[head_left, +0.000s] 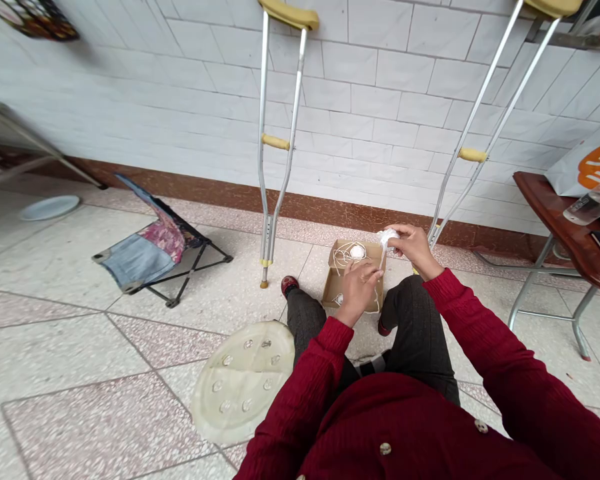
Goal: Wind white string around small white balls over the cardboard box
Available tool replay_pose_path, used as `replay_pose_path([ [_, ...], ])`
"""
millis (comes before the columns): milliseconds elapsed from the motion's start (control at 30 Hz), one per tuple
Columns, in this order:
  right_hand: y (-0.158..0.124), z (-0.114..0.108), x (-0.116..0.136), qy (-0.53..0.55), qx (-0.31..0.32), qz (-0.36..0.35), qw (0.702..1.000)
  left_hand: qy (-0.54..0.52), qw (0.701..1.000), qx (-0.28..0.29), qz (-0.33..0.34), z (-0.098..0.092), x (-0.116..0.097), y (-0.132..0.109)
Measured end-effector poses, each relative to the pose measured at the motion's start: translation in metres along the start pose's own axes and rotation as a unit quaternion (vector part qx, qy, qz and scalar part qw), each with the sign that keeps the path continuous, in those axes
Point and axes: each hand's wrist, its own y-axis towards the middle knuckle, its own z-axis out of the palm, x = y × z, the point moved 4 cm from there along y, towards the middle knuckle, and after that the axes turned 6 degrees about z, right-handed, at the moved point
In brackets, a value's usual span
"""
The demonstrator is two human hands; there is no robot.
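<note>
My right hand (411, 247) pinches a white, crumpled bundle (389, 237) above the right rim of a shallow cardboard box (331, 293). From the bundle a thin white strip (383, 257) runs down to the fingertips of my left hand (361, 287), which are closed on it. My left hand is over the box and hides part of its inside. Inside the box, loops of white cord (341, 255) lie around a round white piece (358, 253). A smaller white piece (338, 299) sits near the front left corner. The box is on the floor between my feet.
Two crutches (275, 142) (473, 155) lean on the tiled wall. A folding stool (145, 250) stands left, and a round pale mat (243, 383) lies by my left leg. At right, a brown stool (555, 223) bears a bag (590, 160) and a clear cup (587, 208).
</note>
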Motion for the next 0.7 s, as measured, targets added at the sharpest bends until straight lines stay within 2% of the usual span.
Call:
replay_pose_path([
  [133, 0.001, -0.005, 0.001, 0.003, -0.005, 0.011, 1.000, -0.075, 0.997, 0.033, -0.012, 0.006, 0.003, -0.006],
  [367, 0.005, -0.016, -0.006, 0.001, -0.035, 0.013, 0.999, -0.157, 0.974, 0.157, -0.045, -0.004, 0.005, -0.027],
  [500, 0.008, -0.016, -0.012, -0.008, -0.036, 0.011, 0.999, -0.171, 0.962, 0.210, -0.017, -0.012, -0.010, -0.030],
  [700, 0.012, -0.020, -0.020, -0.025, -0.044, 0.012, 0.999, -0.195, 0.953, 0.230, 0.038, -0.026, -0.040, -0.030],
])
